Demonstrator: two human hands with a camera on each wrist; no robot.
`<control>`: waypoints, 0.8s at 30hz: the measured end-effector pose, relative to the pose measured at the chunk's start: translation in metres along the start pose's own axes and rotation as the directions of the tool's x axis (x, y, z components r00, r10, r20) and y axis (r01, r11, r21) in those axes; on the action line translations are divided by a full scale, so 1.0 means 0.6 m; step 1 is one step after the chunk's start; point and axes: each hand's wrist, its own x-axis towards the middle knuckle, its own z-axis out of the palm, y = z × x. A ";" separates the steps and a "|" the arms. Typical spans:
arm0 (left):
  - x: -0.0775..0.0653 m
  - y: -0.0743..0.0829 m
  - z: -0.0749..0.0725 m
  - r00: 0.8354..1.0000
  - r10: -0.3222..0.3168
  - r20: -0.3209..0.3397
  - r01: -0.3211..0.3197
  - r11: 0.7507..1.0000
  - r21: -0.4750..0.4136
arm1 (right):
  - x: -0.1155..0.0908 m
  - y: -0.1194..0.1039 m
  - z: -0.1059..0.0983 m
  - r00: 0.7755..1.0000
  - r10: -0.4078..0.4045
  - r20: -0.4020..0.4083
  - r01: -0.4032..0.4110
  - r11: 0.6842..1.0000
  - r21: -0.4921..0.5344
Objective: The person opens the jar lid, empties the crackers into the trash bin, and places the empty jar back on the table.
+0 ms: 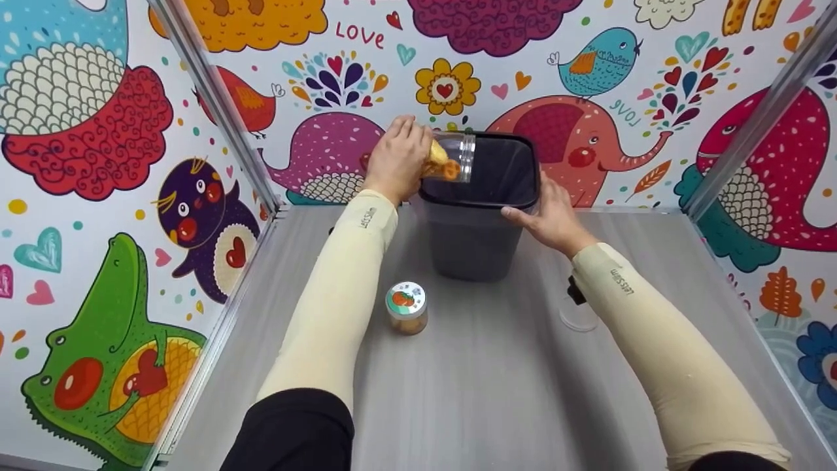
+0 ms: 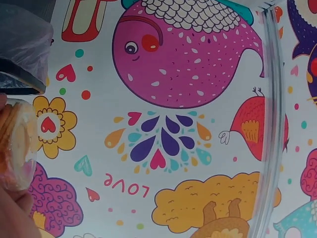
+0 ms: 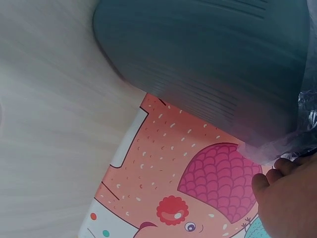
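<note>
In the head view my left hand [image 1: 397, 159] grips a clear jar [image 1: 467, 156] tipped sideways, its mouth over the left part of a dark grey trash bin [image 1: 474, 242]. Yellow and orange pieces, seemingly snacks, lie inside the jar near its mouth. The left wrist view shows the jar's base [image 2: 22, 144] at the left edge, with part of the hand [image 2: 17, 213] below. My right hand [image 1: 556, 216] holds the bin at its right rim, thumb at the front. A thin plastic liner [image 3: 272, 148] hangs over that rim in the right wrist view.
A small lidded jar [image 1: 407, 311] with a fruit picture on top stands on the grey table [image 1: 458, 392], in front of the bin. Near the right forearm lies a clear round lid [image 1: 579, 316]. Walls printed with cartoon animals [image 1: 333, 157] enclose the back and sides.
</note>
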 end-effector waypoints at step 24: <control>0.014 0.018 0.001 0.997 0.072 0.012 -0.073 0.987 0.141 | 0.001 0.002 -0.001 1.000 -0.019 -0.012 0.019 1.000 -0.011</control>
